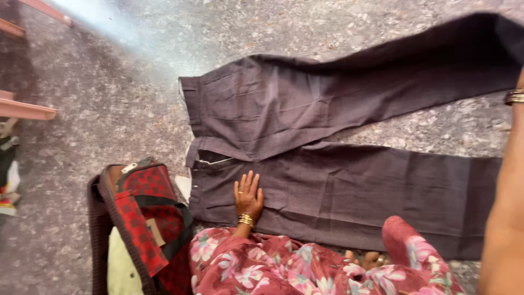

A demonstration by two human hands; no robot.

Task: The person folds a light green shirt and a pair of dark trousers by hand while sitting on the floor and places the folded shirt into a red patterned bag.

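My left hand [248, 195] lies flat on the dark trousers [327, 142], with the fingers spread out and pressing down near the waist part. It is not pinching anything. My right arm [505, 218] comes in at the side of the picture, with a bangle on it, but the right hand is out of view, so I cannot tell if it is open or closed. The trousers are spread out on the speckled floor [109, 109], waist toward the red checked bag [147, 213], with the two legs lying apart and stretching away to my right. The cloth looks soft and floppy, and I think it is light. It would sag and fold if I lifted it by the middle. I think the waist band or the leg ends are the best places to take hold, with one hand at each side.
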